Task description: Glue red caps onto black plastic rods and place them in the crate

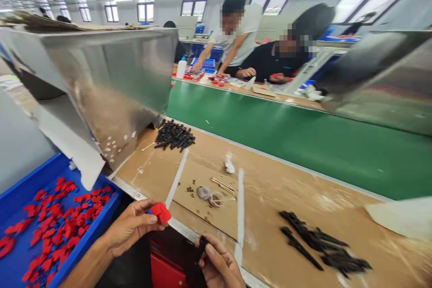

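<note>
Between the thumb and fingers of my left hand [133, 227] is a red part [161, 213] with a bit of blue at its left side. My right hand [221, 261] pinches a small black part [201, 249] just beyond the table's front edge. The two parts are apart from each other. Behind my hands, a cardboard sheet [216, 222] taped to the table carries small clear rings [209, 195] and wooden sticks [222, 185]. A pile of black pieces [174, 135] lies at the table's back left, and longer black pieces [324, 243] lie on the right.
A blue tray [116, 200] of red and blue parts stands at the left, below a metal hopper [121, 76]. White crumpled material [229, 164] lies mid-table. Past the table runs a green conveyor [286, 130]. Two people work on its far side.
</note>
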Motion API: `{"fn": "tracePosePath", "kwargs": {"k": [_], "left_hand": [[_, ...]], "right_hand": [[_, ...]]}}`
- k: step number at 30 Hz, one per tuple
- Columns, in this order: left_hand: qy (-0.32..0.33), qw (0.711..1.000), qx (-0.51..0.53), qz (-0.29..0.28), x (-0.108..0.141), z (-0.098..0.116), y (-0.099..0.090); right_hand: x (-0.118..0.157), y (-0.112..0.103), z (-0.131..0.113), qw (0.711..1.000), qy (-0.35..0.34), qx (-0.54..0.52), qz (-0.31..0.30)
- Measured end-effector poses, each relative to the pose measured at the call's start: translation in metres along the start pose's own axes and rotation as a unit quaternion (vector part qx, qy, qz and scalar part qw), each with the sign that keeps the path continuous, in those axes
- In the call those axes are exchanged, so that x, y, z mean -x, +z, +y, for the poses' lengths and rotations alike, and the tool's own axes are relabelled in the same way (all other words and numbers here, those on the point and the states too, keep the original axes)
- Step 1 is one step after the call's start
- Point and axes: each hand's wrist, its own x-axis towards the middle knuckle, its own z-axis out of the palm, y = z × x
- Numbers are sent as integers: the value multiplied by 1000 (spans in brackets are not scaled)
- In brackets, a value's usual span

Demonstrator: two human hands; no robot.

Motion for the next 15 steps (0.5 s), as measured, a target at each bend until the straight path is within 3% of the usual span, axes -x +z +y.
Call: {"fn": "tracePosePath", "kwargs": {"k": [4,7,11,15], "left_hand": [[-16,997,21,-75,-29,-23,37],[-35,994,45,-95,-39,-33,54],[-53,992,47,-104,-43,-41,61],[-60,994,23,-93,-41,-43,58]], "right_hand": [[6,-1,-12,995,-82,7,62],[10,-1,-15,984,-138,55,98],[10,2,-16,968,-179,114,136],[7,3,-16,961,-182,173,115]]}}
